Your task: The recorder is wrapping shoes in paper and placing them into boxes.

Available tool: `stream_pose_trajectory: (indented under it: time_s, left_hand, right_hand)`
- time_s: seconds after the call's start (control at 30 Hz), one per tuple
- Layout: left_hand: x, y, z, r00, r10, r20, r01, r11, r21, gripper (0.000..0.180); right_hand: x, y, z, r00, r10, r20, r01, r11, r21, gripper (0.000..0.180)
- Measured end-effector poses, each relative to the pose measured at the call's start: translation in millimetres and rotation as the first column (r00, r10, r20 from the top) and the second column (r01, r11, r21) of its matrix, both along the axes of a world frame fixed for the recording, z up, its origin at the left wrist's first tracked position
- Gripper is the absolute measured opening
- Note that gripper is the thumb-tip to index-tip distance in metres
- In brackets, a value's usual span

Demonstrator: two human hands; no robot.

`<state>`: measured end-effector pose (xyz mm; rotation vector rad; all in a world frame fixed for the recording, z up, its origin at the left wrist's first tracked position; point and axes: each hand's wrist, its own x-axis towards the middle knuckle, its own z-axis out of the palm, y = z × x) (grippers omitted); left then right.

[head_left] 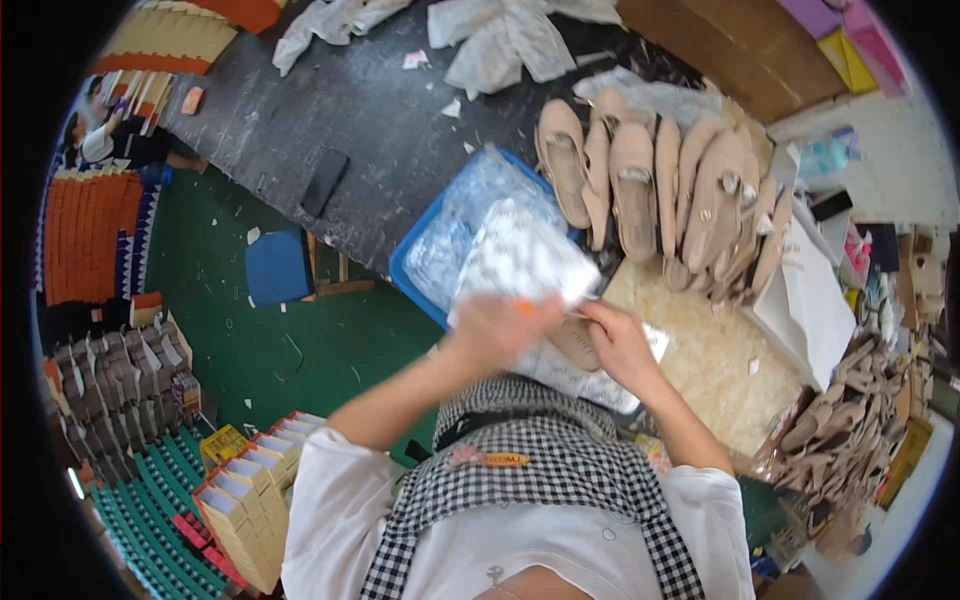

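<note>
My left hand (pixel 505 330) is smeared by motion at the lower edge of a white printed paper sheet (pixel 525 250), so its grip does not show. A small orange spot appears among its fingers; I cannot make out what it is. Just to the right, my right hand (pixel 622 345) is closed on a beige shoe (pixel 574 345), held low in front of my apron. More white printed paper (pixel 600 388) lies beneath the shoe. Under the raised sheet stands a blue tray (pixel 402 268) filled with crumpled clear plastic bags (pixel 438 235).
Beige shoes (pixel 632 190) stand in a row at the right of the dark table (pixel 260 110). A black phone (pixel 325 182) lies on its left edge. A blue stool (pixel 278 267) is on the green floor. More shoes (pixel 850 430) are piled at far right; stacked boxes (pixel 250 500) stand lower left.
</note>
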<state>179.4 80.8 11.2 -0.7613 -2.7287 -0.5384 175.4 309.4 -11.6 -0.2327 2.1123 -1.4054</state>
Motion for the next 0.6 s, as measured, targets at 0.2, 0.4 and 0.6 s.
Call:
stream_pose_trajectory:
  time_s: [0.2,0.4,0.6]
  left_hand:
    - [-17,-77,19,0.943,0.287,-0.168,-0.268,0.955,0.129,0.038]
    - [-29,-74,31,0.966,0.096,-0.239,-0.073,0.992,0.103,0.025]
    - [-31,-103,13,0.927,0.375,0.014,-0.355,0.862,0.361,0.016]
  right_hand:
    - [-57,-103,24,0.977,0.015,0.211,0.044,0.961,-0.274,0.039]
    - [-65,-129,34,0.933,-0.130,0.335,0.276,0.856,-0.437,0.043]
    - [-156,-204,13,0.966,-0.041,0.254,0.219,0.650,-0.728,0.040]
